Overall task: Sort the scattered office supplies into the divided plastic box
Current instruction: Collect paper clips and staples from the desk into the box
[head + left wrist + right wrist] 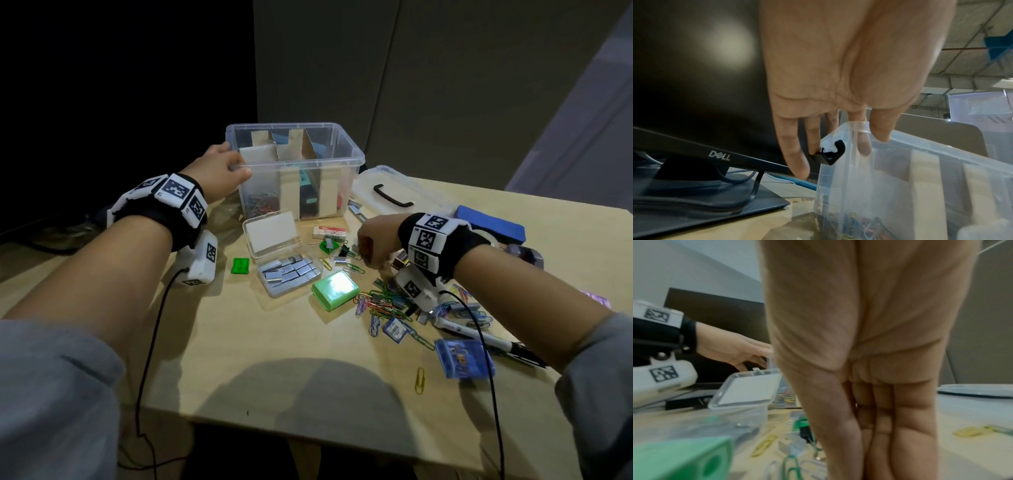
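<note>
The clear divided plastic box (342, 161) stands at the table's back, cardboard strips splitting it into compartments. Coloured paper clips (263, 202) lie in its left compartment. My left hand (222, 171) grips the box's near left corner (920, 162), thumb over the rim and fingers (797, 162) down the outside. My right hand (371, 251) points down among scattered clips in front of the box. Its thumb and fingers (869, 451) are bunched together in a pinch on small wire paper clips; the fingertips themselves are hidden. A larger heap of coloured paper clips (383, 305) lies under my right wrist.
An open clear case of staples (284, 263), a green box (335, 289), a green sharpener (240, 265) and a green binder clip (329, 246) lie mid-table. The box lid (394, 192), a blue eraser (489, 226), a marker (479, 337) and blue packets (464, 356) lie right. A monitor (694, 81) stands left.
</note>
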Available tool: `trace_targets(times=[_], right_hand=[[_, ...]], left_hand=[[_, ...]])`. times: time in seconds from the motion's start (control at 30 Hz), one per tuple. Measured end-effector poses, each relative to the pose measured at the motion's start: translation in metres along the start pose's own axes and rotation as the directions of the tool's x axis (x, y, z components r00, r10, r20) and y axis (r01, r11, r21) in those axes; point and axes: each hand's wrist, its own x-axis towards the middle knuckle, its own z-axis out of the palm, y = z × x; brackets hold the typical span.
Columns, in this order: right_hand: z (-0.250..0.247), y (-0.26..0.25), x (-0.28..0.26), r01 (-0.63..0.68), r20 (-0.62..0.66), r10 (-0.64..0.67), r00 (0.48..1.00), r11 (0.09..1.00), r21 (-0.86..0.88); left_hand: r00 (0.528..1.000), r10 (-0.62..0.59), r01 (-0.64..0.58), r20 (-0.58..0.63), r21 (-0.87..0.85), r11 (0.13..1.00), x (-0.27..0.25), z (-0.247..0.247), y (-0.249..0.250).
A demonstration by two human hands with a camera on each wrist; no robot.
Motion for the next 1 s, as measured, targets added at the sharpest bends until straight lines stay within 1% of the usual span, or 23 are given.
trace_targets(times=[0.17,0.2,0.27,0.37,0.43,0.53,0.67,0.73,0.8,0.9,1.0], right_hand=[[0.002,-0.004,-0.004,0.141,-0.138,-0.114,0.984,0.969,0.202],[0.001,-0.005,-0.005,0.154,-0.159,-0.120,0.980,0.964,0.218],[0.001,-0.009,-0.006,0.137,-0.176,-0.104,0.979,0.972,0.189],[0.007,-0.017,-0.005,0.005,-0.092,0.005,0.996,0.994,0.109],[0.009,-0.020,-0.003,-0.038,-0.075,0.049,0.996,0.990,0.134],[0.005,-0.022,-0.003,-0.034,-0.096,0.055,0.994,0.977,0.212],[0.002,-0.026,-0.006,0.002,-0.165,0.020,0.986,0.991,0.132],[0.002,-0.026,-0.007,0.012,-0.161,0.002,0.987,0.996,0.088],[0.001,-0.025,-0.007,0.021,-0.126,-0.011,0.992,0.997,0.076],[-0.001,-0.018,-0.006,0.027,-0.086,-0.013,0.996,0.986,0.162],[-0.009,-0.007,-0.008,0.046,-0.115,-0.009,0.993,0.944,0.328]], left_hand=[[1.000,0.007,-0.007,0.000,-0.002,1.000,-0.001,-0.001,-0.001],[1.000,0.005,-0.005,-0.002,-0.003,1.000,-0.002,-0.002,0.000],[1.000,0.005,-0.005,-0.002,-0.001,1.000,-0.004,-0.003,0.003],[1.000,0.005,-0.005,0.000,-0.010,1.000,-0.009,-0.005,0.008],[1.000,0.008,-0.008,-0.001,-0.012,1.000,-0.013,-0.007,0.011],[1.000,0.012,-0.012,-0.004,-0.003,1.000,-0.015,-0.009,0.013],[0.999,0.033,-0.033,-0.005,0.010,0.999,-0.013,-0.009,0.010],[0.999,0.042,-0.042,0.002,0.001,0.999,-0.013,-0.009,0.008],[0.999,0.038,-0.038,0.008,-0.014,0.999,-0.014,-0.010,0.008],[0.999,0.034,-0.034,0.008,-0.027,0.999,-0.014,-0.009,0.007],[0.999,0.031,-0.031,0.014,-0.039,0.999,-0.015,-0.009,0.004]])
